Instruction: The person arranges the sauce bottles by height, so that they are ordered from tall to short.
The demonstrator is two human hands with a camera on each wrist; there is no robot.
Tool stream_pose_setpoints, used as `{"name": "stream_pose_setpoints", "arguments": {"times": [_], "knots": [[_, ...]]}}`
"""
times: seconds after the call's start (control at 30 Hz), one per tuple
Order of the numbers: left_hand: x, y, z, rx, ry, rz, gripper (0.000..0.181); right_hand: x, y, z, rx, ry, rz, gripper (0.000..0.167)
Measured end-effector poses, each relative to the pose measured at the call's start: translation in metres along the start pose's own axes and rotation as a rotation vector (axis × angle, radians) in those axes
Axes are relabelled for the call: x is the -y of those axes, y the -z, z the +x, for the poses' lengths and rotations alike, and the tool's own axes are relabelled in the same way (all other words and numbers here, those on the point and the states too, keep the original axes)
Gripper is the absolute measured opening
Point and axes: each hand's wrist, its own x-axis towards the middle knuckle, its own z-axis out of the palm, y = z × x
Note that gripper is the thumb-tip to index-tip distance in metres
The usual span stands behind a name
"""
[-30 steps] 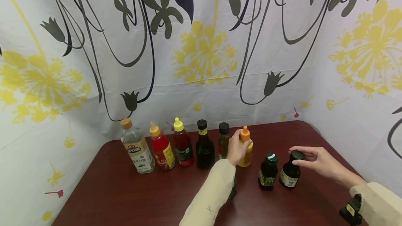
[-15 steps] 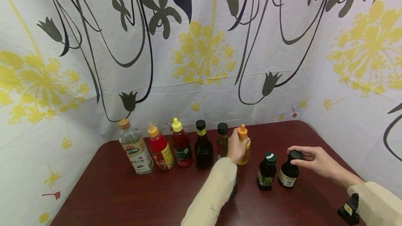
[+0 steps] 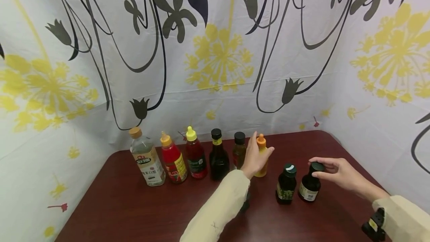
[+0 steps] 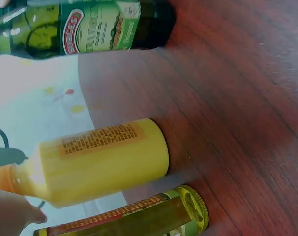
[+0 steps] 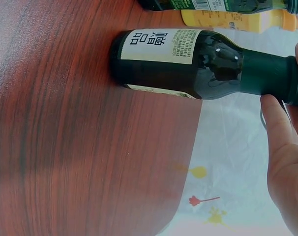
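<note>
My left hand [image 3: 255, 159] is at the yellow squeeze bottle [image 4: 100, 167] with the orange cap, its fingers extended and thumb spread apart. In the left wrist view the thumb [image 4: 16, 209] lies beside the bottle's neck; whether it touches is unclear. My right hand [image 3: 340, 173] holds the dark cap of a small dark glass bottle [image 5: 159, 64] between thumb and fingers. That bottle stands upright on the table, a pale label on its side. Just left of it is a green-capped olive oil bottle [image 3: 286, 188].
A row of bottles stands leftward: an amber bottle [image 3: 239, 150], a dark sauce bottle [image 3: 219, 161], two red squeeze bottles, one yellow-capped [image 3: 196, 160] and one orange-capped [image 3: 174, 161], and a clear vinegar bottle [image 3: 147, 161]. Behind the dark red table [image 3: 141, 212] hangs a patterned cloth [image 3: 208, 111].
My left hand has let go of the yellow squeeze bottle, its fingers straightening and thumb spreading. The right hand keeps its hold on the dark bottle's cap.
</note>
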Motion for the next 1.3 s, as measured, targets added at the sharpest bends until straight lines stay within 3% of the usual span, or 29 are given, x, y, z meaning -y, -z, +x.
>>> {"name": "stream_pose_setpoints", "arguments": {"times": [0.2, 0.4, 0.53, 0.93, 1.17, 1.3], "knots": [[-0.006, 0.007, -0.015, -0.017, -0.11, 0.017, 0.07, -0.002, 0.0, 0.0, -0.004, -0.014, -0.008, 0.035], [-0.014, 0.009, -0.03, -0.067, -0.268, 0.006, 0.061, 0.0, 0.0, -0.001, -0.009, -0.03, -0.009, 0.035], [-0.017, 0.008, -0.039, -0.012, -0.316, 0.015, 0.055, 0.001, 0.001, -0.002, -0.011, -0.034, -0.013, 0.035], [-0.017, -0.006, -0.055, 0.238, -0.349, 0.079, 0.054, -0.002, 0.0, -0.002, -0.018, -0.013, -0.015, 0.035], [-0.012, -0.019, -0.057, 0.372, -0.227, 0.098, 0.057, -0.002, -0.001, -0.002, -0.03, -0.018, -0.015, 0.034], [-0.008, -0.025, -0.055, 0.392, -0.182, 0.084, 0.055, -0.001, -0.001, -0.002, -0.026, -0.011, -0.001, 0.034]]}}
